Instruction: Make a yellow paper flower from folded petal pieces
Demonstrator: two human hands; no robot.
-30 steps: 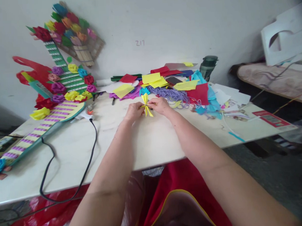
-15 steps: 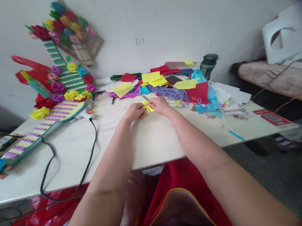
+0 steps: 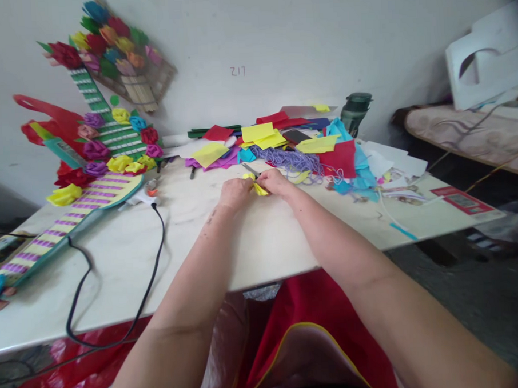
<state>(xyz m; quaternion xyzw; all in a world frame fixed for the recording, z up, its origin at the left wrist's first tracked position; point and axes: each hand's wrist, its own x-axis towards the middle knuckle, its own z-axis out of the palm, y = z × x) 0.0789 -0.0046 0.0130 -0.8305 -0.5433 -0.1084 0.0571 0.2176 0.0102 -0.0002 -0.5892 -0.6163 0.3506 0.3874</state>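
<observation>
My left hand (image 3: pixel 237 192) and my right hand (image 3: pixel 276 182) meet over the middle of the white table (image 3: pixel 252 240). Both are closed round a small folded yellow paper piece (image 3: pixel 257 188), which shows between the fingers and lies low against the tabletop. A thin metal tip, perhaps scissors (image 3: pixel 249 169), pokes out just behind the yellow piece; I cannot tell which hand holds it. Purple yarn (image 3: pixel 289 160) lies right behind my right hand.
Coloured paper sheets (image 3: pixel 260 134) are heaped at the back of the table. Paper-flower decorations (image 3: pixel 111 143) lean against the wall at the left. A black cable (image 3: pixel 154 261) runs from a glue gun (image 3: pixel 149 192) over the front edge. A dark bottle (image 3: pixel 356 112) stands behind.
The yellow piece stood upright between my fingertips a second ago; now it is lowered and pressed down near the table, with my hands closed more tightly together over it.
</observation>
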